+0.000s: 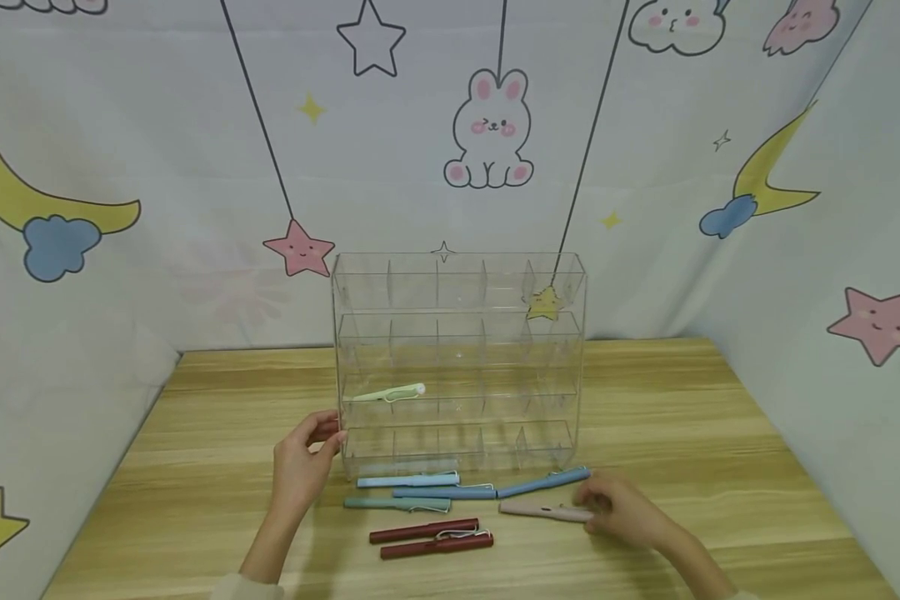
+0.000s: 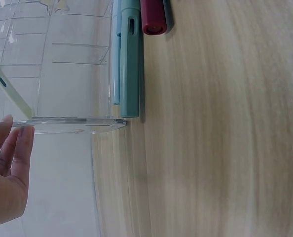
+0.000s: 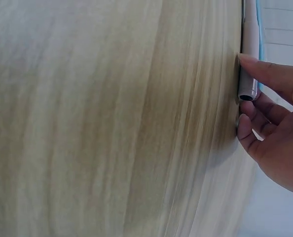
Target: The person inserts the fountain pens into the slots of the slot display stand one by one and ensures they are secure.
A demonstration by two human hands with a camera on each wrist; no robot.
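A clear acrylic pen organizer (image 1: pixel 335 333) with tiered, divided shelves stands upright on the table. At its lower left side, my left hand (image 1: pixel 300 462) pinches the side panel between thumb and fingers, as the left wrist view shows. One pale green pen (image 1: pixel 386 394) leans in a left compartment. In front on the right, my right hand (image 1: pixel 626 510) pinches the end of a pale pink pen (image 1: pixel 536 509) lying on the table. The right wrist view shows the thumb (image 3: pixel 265 71) on its barrel, with the other fingers curled below.
Before the organizer lie a light blue pen (image 1: pixel 405 481), two blue pens, (image 1: pixel 442 492) one of them slanted, and a teal pen (image 1: pixel 393 503). Nearer the front are two dark red pens (image 1: pixel 435 546). Patterned cloth (image 1: pixel 390 167) surrounds the wood-grain table (image 1: pixel 232 400) at back and sides.
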